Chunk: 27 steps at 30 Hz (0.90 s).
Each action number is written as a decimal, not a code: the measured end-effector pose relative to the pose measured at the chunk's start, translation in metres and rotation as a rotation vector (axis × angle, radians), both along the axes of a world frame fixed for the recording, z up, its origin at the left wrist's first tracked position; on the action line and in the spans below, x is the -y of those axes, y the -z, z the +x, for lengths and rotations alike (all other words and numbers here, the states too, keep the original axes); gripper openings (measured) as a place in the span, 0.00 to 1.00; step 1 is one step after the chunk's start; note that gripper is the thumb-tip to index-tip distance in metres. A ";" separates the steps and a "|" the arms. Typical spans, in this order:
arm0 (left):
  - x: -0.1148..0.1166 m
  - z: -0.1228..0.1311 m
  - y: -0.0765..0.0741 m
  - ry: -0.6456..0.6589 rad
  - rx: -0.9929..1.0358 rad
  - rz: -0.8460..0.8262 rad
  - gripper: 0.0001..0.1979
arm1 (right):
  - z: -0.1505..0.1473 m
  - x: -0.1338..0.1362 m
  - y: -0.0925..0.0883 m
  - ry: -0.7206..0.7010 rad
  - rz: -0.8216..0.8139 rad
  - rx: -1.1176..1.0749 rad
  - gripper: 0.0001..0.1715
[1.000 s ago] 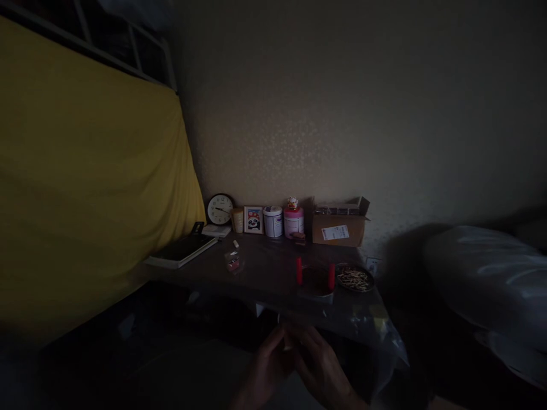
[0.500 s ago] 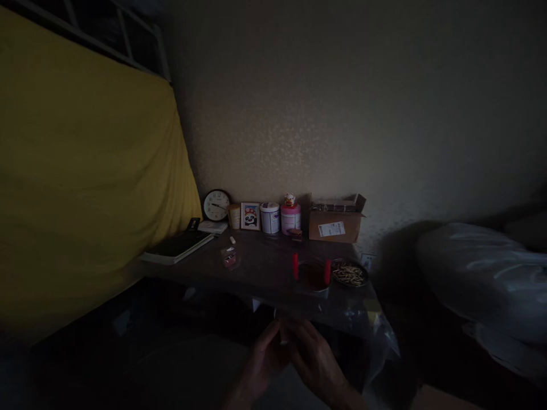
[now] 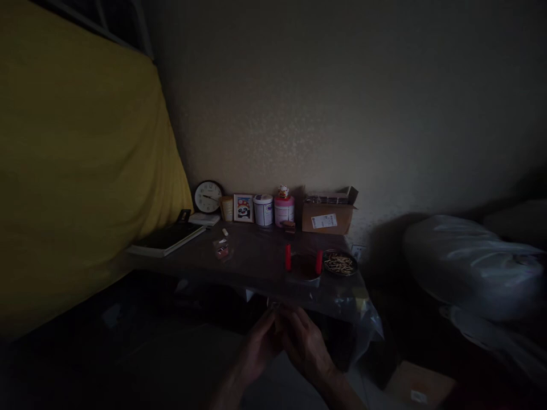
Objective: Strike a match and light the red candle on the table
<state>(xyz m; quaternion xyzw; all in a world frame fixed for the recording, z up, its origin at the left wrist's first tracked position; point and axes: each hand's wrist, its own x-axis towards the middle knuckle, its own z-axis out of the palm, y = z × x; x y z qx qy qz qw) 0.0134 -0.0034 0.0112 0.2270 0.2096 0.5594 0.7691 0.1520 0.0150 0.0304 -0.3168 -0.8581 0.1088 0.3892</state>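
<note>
My left hand and my right hand come together in front of the table's near edge, fingers closed around something small. It is too dark to make out what it is; only a pale bit shows between the fingertips. Beyond them on the table, two red candles stand upright at a dark round dish. Right beside it sits a round plate heaped with thin pale sticks that look like matches.
Along the wall stand a clock, a framed panda picture, two tins and a cardboard box. A small clear packet and a book lie at left. Plastic bags fill the right.
The view has shifted, so the table things sit slightly further left and higher. My hands stay together at the same small thing, the fingers slightly shifted. More of a floor box shows lower right.
</note>
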 end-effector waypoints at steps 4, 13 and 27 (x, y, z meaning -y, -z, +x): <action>0.002 0.001 -0.003 0.009 0.010 0.034 0.13 | -0.002 0.001 -0.001 0.056 0.022 -0.038 0.16; 0.002 -0.003 -0.004 -0.010 -0.018 0.014 0.14 | 0.009 -0.003 -0.009 -0.056 -0.073 -0.038 0.16; 0.004 -0.004 0.014 0.109 -0.188 -0.068 0.11 | 0.022 -0.023 0.002 -0.008 -0.089 0.065 0.10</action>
